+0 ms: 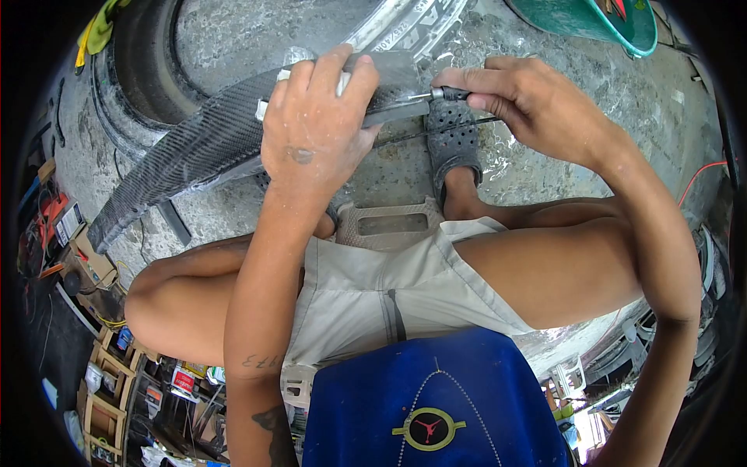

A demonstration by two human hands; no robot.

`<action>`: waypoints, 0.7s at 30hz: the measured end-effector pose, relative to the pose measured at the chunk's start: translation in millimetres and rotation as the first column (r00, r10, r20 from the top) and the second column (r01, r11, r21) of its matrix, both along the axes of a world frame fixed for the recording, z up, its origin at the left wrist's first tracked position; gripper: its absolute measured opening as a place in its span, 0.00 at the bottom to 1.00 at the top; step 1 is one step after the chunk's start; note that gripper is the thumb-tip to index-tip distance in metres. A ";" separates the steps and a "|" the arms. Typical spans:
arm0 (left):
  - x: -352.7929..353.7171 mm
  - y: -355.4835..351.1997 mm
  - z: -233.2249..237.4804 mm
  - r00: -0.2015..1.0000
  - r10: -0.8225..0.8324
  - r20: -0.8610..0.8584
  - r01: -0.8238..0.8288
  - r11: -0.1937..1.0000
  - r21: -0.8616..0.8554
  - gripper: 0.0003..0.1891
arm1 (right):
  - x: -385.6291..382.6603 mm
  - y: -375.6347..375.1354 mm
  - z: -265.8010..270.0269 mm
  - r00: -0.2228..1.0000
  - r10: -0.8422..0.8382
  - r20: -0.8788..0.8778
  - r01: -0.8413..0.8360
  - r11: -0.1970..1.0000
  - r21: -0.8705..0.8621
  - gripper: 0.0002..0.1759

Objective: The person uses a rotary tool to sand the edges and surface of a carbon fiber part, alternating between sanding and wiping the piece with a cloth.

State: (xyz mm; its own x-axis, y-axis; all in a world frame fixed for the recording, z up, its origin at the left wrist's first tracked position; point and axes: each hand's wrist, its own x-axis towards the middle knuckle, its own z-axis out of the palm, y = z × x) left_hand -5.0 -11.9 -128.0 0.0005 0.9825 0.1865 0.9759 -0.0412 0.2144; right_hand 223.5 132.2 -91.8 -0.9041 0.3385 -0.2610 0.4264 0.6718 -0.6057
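Observation:
A long, dusty carbon-fibre panel (206,136) slants from the lower left to the top centre, above the floor. Near its right end lies my left hand (315,117), fingers wrapped over its upper face, with bits of white material (284,75) under and beside the fingers. My right hand (521,101) pinches a small black rotary tool (454,93). The tool's thin metal bit (416,97) points left and meets the panel's right end; whether it touches is unclear. A black cord or hose (405,138) runs beneath the tool.
A tyre (109,101) lies at the upper left, and another lettered tyre (408,23) at the top. A green tub (576,31) stands top right. Below the panel is a low beige stool (362,233). Wooden crates (101,412) and clutter fill the lower left. A red cable (696,173) runs right.

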 end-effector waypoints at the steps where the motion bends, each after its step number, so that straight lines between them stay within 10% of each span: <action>1: -0.1 0.0 -0.2 1.000 0.000 0.000 0.000 1.000 0.000 0.35 | -0.1 0.2 -0.7 1.000 0.000 0.007 0.000 1.000 -0.004 0.21; 21: -0.1 -0.9 0.6 1.000 0.018 0.003 -0.018 1.000 -0.023 0.35 | 1.9 2.5 2.1 1.000 0.015 -0.001 -0.015 0.999 -0.035 0.20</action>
